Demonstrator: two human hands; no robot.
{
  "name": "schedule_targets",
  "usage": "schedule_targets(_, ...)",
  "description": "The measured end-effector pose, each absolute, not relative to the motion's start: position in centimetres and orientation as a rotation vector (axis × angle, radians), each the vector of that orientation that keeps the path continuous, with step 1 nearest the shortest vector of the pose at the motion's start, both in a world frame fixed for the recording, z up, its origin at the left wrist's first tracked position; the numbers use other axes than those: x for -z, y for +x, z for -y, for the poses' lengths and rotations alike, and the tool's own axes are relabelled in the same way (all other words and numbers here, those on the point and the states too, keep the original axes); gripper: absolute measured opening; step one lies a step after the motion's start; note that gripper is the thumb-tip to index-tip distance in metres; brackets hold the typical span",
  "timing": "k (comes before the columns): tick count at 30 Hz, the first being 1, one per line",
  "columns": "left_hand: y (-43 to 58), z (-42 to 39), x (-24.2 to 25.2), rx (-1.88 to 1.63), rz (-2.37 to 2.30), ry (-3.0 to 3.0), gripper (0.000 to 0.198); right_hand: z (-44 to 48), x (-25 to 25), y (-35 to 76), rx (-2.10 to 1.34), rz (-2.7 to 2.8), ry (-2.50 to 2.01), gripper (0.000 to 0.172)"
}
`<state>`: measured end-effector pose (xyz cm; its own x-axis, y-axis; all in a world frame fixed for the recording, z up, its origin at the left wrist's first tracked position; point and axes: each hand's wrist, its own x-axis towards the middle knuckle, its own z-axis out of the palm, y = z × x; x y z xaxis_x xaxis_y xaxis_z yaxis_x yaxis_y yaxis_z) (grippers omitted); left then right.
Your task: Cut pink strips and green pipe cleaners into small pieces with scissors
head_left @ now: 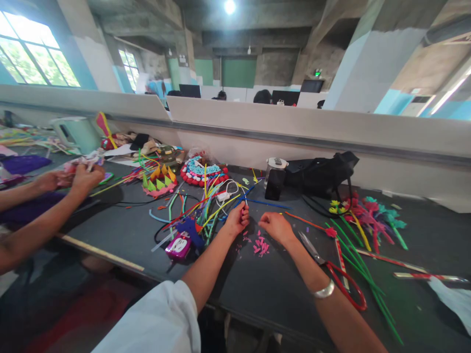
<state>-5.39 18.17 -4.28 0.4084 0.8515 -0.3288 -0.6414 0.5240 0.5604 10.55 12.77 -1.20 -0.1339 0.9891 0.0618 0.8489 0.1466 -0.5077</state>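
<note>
My left hand [238,218] is closed in a fist, with a thin pale stem [246,195] sticking up from its top. Lower down, the stem is hidden by the fingers. My right hand [275,226] is to the right and apart from it, its fingers curled and pinched together low over the table; whether anything small is between them is hidden. Small pink scraps [261,246] lie in a pile below and between both hands. Red-handled scissors [346,284] rest beside my right forearm, blades partly apart.
Green pipe cleaners [362,269] and fluffy coloured flowers [375,215] lie at right. Behind are a black bag [324,174] and a phone [275,184]. Several coloured strips [211,203], a purple box [178,245] and a felt crown [160,181] sit left. Another person's hands [83,176] work far left.
</note>
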Motion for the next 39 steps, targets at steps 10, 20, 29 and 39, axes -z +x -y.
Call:
schedule_targets(10, -5.3, -18.2, 4.6, -1.02, -0.681, 0.377, 0.035, -12.9, 2.2, 10.4, -0.598, 2.112, -1.79, 0.022)
schedule_targets(20, -5.3, -18.2, 4.7, -1.026, -0.701, 0.402, 0.031, -12.3, 3.2, 9.7, -0.557, 2.038, -1.903, 0.022)
schedule_targets(29, -4.9, -17.5, 4.0, -0.916, -0.625, 0.485, 0.032, -15.0, 1.3, 9.3, -0.598, 1.993, -1.604, 0.025)
schedule_targets(39, -5.5, -18.0, 3.6, -1.15, -0.604, 0.477, 0.029, -13.0, 1.6, 8.2, -0.576, 2.121, -1.511, 0.012)
